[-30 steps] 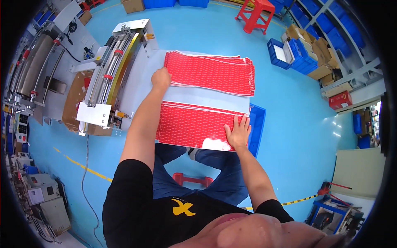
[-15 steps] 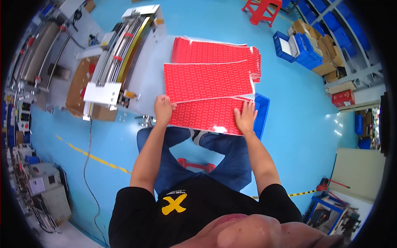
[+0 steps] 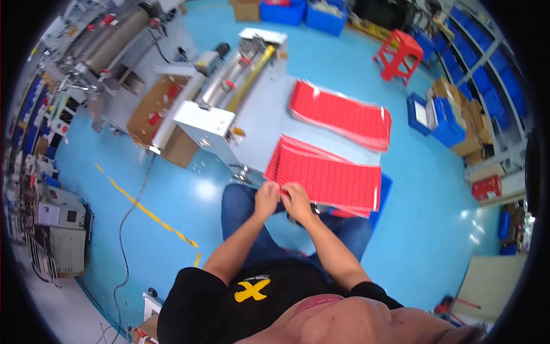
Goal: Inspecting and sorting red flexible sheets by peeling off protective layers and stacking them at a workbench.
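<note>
A near pile of red printed sheets point(image 3: 332, 179) with white edges lies fanned out over my lap at the table's front edge. Its near left corner is where both hands meet. The fingers of my left hand point(image 3: 266, 200) are closed on that corner, and a sheet's left edge looks folded up there. Close beside it, my right hand point(image 3: 296, 202) pinches the same corner. My fingertips are partly hidden, so how many sheets they grip cannot be told. Farther back lies a second stack of red sheets point(image 3: 342, 117), apart from both hands.
A roller machine point(image 3: 229, 92) stands on the grey table point(image 3: 260, 129) to the left. An open cardboard box point(image 3: 177, 150) sits beyond it. Part of a blue bin point(image 3: 384, 192) shows under the sheets' right side. At the far right are a red stool point(image 3: 399, 56) and blue crates point(image 3: 446, 121).
My right hand has moved left from the sheets' right side to join my left hand. The near sheets now lie apart from the far stack. The whole view has shifted and tilted.
</note>
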Tool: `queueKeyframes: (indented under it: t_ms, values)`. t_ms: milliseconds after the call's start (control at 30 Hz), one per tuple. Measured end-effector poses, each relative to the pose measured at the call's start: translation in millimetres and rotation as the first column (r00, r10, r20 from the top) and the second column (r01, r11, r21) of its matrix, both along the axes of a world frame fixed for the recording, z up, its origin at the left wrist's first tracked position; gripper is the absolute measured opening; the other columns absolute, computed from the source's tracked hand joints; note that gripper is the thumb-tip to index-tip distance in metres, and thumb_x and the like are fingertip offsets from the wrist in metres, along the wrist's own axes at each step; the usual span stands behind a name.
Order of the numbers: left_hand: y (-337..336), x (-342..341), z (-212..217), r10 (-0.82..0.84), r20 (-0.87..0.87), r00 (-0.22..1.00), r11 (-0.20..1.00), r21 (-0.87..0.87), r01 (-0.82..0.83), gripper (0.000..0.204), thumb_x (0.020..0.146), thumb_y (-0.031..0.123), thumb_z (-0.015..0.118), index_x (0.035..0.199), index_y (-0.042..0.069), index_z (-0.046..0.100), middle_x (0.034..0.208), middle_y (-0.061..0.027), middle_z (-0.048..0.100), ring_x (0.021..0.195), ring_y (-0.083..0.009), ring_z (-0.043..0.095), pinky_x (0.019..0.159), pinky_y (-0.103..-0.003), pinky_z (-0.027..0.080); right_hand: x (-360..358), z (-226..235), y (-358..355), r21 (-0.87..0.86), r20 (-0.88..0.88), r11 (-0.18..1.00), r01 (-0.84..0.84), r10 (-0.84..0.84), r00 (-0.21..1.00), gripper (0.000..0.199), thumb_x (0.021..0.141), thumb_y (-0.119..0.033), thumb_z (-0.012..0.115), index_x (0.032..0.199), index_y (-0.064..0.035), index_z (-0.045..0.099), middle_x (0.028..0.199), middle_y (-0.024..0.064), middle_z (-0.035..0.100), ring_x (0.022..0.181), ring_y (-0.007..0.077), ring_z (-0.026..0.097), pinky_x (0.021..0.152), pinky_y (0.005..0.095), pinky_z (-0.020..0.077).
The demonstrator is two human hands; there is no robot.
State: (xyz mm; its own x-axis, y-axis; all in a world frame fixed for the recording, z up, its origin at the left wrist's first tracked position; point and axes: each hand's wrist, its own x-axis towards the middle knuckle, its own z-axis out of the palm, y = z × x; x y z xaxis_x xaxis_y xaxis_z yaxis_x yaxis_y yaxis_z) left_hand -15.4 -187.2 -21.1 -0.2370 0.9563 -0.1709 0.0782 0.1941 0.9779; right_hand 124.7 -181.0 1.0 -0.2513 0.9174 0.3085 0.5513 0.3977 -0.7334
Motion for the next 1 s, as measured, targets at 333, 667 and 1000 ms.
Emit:
queueKeyframes:
  t_ms: [333, 667, 1000]
  values:
    - [-3.1, -6.3, -6.4, -0.143, 0.283, 0.948, 0.99, 0.053, 0.134, 0.032, 0.094, 0.011, 0.064, 0.12, -0.007, 0.061, 0.102, -0.0103, 0.071, 0.087, -0.0115, 0.067, 0.075, -0.024, 0.055, 0.0, 1.4, 5.8, -0.046, -0.053, 0.998, 0.037, -0.039, 0.998, 0.022, 0.082, -0.006, 0.068, 0.104, 0.0, 0.067, 0.101, 0.0158, 0.066, 0.089, 0.0299, 0.067, 0.078, 0.0366, 0.055]
    - [2.5, -8.3, -7.3, -0.211, 0.316, 0.925, 0.977, 0.093, 0.191, 0.018, 0.096, 0.01, 0.062, 0.106, -0.004, 0.066, 0.094, -0.008, 0.071, 0.083, -0.0117, 0.068, 0.073, -0.024, 0.056, 6.0, 19.2, 7.6, -0.145, -0.065, 0.988, 0.048, -0.058, 0.996, 0.019, 0.084, -0.011, 0.066, 0.101, -0.0023, 0.067, 0.097, 0.0159, 0.068, 0.088, 0.0335, 0.068, 0.077, 0.0405, 0.0544]
    - [18.9, -7.5, -14.8, 0.088, 0.33, 0.94, 0.976, -0.218, -0.015, 0.007, 0.095, 0.007, 0.05, 0.101, 0.003, 0.05, 0.077, -0.0129, 0.065, 0.061, -0.0198, 0.066, 0.051, -0.031, 0.055, 61.9, -14.1, 65.4, -0.171, 0.118, 0.925, 0.34, -0.324, 0.939, 0.024, 0.092, -0.021, 0.052, 0.083, -0.0049, 0.067, 0.083, 0.0187, 0.068, 0.077, 0.0349, 0.068, 0.071, 0.0444, 0.0524]
